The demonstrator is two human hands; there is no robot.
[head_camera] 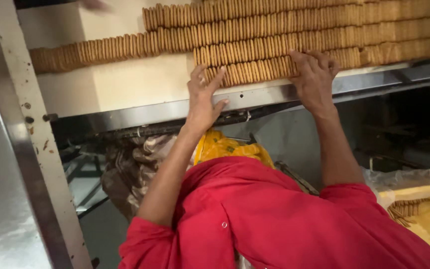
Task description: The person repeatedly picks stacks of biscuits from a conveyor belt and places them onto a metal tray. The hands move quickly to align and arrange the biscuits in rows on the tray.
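Several long rows of round tan biscuits (pixel 294 25) stand on edge on a pale conveyor surface (pixel 125 84). The nearest row (pixel 250 70) is short and lies by the belt's front edge. My left hand (pixel 202 99) presses its spread fingers against that row's left end. My right hand (pixel 314 74) presses against its right end, so the row is clamped between both hands. My red sleeves (pixel 274 224) fill the lower part of the view.
A steel rail (pixel 165 112) runs along the belt's front edge. A tall metal frame post (pixel 31 149) stands at left. A plastic-lined yellow bag with biscuits (pixel 424 214) sits at lower right. Yellow cloth (pixel 225 147) and brown sacking (pixel 130 169) hang below the belt.
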